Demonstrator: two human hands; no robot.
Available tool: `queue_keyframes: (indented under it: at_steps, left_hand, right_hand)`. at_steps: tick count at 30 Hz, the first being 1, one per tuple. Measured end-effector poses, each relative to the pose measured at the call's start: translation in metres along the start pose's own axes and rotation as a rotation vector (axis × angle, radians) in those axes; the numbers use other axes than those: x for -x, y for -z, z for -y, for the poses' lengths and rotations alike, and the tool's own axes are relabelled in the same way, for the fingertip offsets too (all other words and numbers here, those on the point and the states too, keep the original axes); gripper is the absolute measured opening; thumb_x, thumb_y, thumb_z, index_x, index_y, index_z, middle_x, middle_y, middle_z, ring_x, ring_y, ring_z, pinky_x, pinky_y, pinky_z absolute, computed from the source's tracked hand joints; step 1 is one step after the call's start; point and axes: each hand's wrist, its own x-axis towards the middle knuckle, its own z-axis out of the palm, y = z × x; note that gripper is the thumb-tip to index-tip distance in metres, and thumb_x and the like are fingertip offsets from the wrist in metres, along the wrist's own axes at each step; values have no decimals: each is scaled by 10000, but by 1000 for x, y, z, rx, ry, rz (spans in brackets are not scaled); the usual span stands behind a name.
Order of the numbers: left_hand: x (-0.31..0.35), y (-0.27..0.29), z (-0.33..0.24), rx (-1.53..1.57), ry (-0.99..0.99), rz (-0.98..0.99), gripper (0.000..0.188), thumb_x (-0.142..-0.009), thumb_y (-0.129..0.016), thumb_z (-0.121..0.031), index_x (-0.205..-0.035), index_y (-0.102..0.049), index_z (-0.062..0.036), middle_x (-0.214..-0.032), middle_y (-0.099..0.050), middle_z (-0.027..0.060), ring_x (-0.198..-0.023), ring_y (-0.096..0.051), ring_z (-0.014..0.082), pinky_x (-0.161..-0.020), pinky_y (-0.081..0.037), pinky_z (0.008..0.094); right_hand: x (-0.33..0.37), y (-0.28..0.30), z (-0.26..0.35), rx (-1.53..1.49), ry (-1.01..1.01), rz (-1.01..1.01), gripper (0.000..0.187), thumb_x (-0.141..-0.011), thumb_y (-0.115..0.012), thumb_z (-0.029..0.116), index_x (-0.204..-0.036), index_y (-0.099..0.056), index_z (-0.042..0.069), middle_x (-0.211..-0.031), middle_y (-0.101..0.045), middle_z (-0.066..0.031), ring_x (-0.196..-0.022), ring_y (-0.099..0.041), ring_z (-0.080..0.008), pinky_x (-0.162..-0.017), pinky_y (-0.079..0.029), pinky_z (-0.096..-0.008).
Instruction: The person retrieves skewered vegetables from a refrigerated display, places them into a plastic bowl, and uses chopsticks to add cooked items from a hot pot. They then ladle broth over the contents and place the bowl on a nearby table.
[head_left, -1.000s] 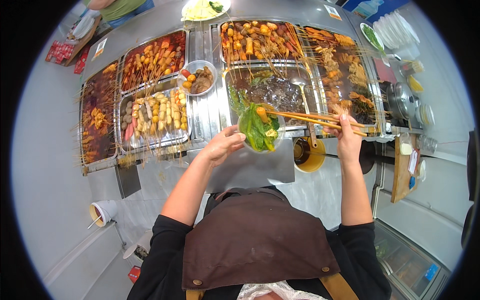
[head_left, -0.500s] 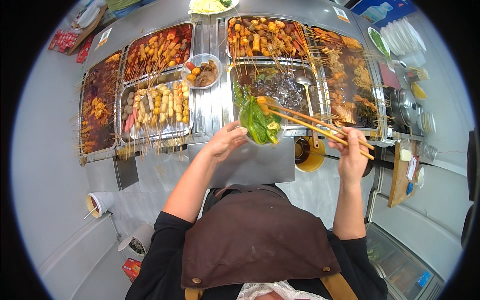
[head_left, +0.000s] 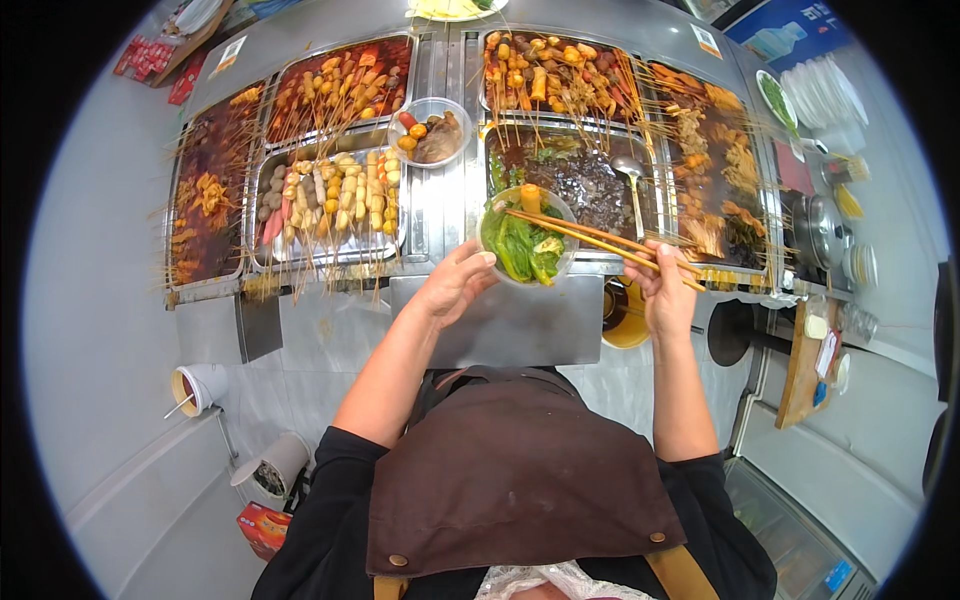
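My left hand [head_left: 462, 284] grips the side of a clear plastic bowl [head_left: 573, 230], held over the front edge of the counter. In the bowl lie wet green leaves [head_left: 518, 248] and an orange-brown chunk of food [head_left: 530, 198] near its far rim. Long wooden chopsticks [head_left: 608, 241] are in my right hand [head_left: 668, 290], its fingers closed round their rear part. The chopstick tips reach into the bowl, beside the chunk; whether they pinch it I cannot tell. Just beyond is a pan of dark broth [head_left: 590, 190] with a metal ladle [head_left: 632, 178] resting in it.
A second clear bowl [head_left: 466, 130] with food stands on the divider. Around it are pans of skewers [head_left: 340, 90], including pale ones [head_left: 335, 195] at front left. Stacked white plates [head_left: 825, 90] and a metal pot [head_left: 820, 230] stand at the right. Below is a yellow bucket [head_left: 626, 315].
My right hand has moved left, closer to the bowl, and the chopsticks reach farther across it. The orange-brown chunk now stands more upright. The whole view has shifted slightly.
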Motion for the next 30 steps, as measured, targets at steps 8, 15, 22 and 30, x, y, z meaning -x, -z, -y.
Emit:
queue_keyframes:
  at_steps: [8, 15, 22, 30]
  left_hand:
    - [2, 8, -7, -31, -13, -24, 603, -935, -666, -240, -1423, -416, 10, -1347, -565, 121, -1222, -556, 208, -1066, -415, 364]
    - [6, 16, -7, -22, -30, -36, 588, -930, -674, -239, -1402, -432, 14, -1329, -577, 121, -1217, -558, 202, -1055, -418, 368]
    - [14, 14, -4, 10, -48, -25, 528, -937, -657, -254, -1377, -479, -23, -1275, -606, 74, -1168, -571, 176, -1038, -423, 366]
    - [22, 33, -5, 39, -35, -32, 474, -930, -658, -259, -1345, -521, -76, -1246, -614, 28, -1121, -564, 136, -1006, -426, 346]
  right_hand:
    - [21, -26, 24, 21, 105, 177, 259, -1032, -538, 206, -1104, -608, -33, -937, -666, -143, -828, -698, -230, -682, -627, -334]
    - [17, -29, 8, 54, 34, 68, 272, -1019, -573, 211, -1088, -623, -47, -952, -665, -141, -825, -695, -220, -689, -629, -333]
    - [10, -43, -3, 130, -6, 96, 281, -1020, -570, 213, -1094, -617, -54, -961, -670, -153, -846, -710, -243, -723, -623, -332]
    - [20, -3, 48, 89, -22, 225, 287, -1036, -537, 244, -1125, -626, -14, -917, -693, -135, -765, -707, -218, -665, -616, -296]
